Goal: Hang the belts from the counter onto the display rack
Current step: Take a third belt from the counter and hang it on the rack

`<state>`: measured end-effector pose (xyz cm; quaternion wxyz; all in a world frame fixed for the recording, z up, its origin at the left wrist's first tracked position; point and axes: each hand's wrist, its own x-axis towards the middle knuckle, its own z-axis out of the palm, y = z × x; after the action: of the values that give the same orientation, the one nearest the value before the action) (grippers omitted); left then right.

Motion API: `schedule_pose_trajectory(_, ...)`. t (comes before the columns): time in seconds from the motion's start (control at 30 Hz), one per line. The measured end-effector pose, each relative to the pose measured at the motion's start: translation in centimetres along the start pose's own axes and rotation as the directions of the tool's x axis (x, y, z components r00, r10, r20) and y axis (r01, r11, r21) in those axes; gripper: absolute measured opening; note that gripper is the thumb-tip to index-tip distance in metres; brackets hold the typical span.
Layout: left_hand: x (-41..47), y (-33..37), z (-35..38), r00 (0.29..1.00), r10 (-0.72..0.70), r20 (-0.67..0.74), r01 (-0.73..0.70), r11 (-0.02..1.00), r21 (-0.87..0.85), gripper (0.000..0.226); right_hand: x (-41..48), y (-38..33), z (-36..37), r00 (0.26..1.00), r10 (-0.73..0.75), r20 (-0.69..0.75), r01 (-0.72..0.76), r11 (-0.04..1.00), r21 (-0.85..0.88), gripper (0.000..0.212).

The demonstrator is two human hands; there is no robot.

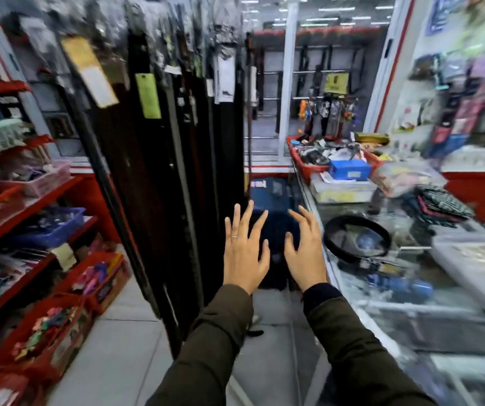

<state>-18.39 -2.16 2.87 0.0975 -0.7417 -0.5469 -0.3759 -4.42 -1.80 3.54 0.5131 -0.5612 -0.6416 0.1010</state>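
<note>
Both hands, left hand (244, 253) & right hand (305, 253), wide open, empty. Black belt (355, 238) coiled near glass counter (411, 317) edge, ready for rack (162, 112).

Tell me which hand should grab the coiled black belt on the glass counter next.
Right. The right hand is empty, open and nearer the coiled black belt on the glass counter; the left hand is beside the hanging belts.

Rack top (176, 7) and shelf goods (30, 224) motion-blurred

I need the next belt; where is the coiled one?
The coiled black belt lies on the glass counter, just right of the right hand.
</note>
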Motion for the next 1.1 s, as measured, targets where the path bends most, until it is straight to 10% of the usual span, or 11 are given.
schedule_pose_trajectory(0.3,2.3,8.2,13.0,0.865,0.183,0.467,-0.136,0.982,-0.133,0.055,1.1,13.2,-7.9,0.927,0.370,0.064,-0.323,0.874,-0.362,0.061)
schedule_pose_trajectory(0.43,5.0,11.8,17.9,0.702,0.231,0.674,-0.187,0.972,-0.139,0.061,1.3,17.9,-9.8,0.780,0.618,-0.096,-0.625,0.764,-0.162,0.029)
schedule_pose_trajectory(0.63,6.9,15.0,21.7,0.523,0.187,0.832,-0.221,0.972,-0.079,0.066,2.0,22.6,-9.7,0.441,0.895,0.074,-0.847,0.387,0.364,0.034)
schedule_pose_trajectory(0.87,7.5,16.0,22.1,0.630,0.100,0.770,-0.071,0.995,-0.071,0.028,2.2,23.2,-9.3,0.390,0.917,0.083,-0.777,0.279,0.565,0.040)
schedule_pose_trajectory(1.1,6.1,15.7,20.2,0.722,-0.106,0.683,0.445,0.828,-0.341,0.030,1.9,20.6,-9.7,0.477,0.849,0.227,-0.684,0.196,0.702,0.011)
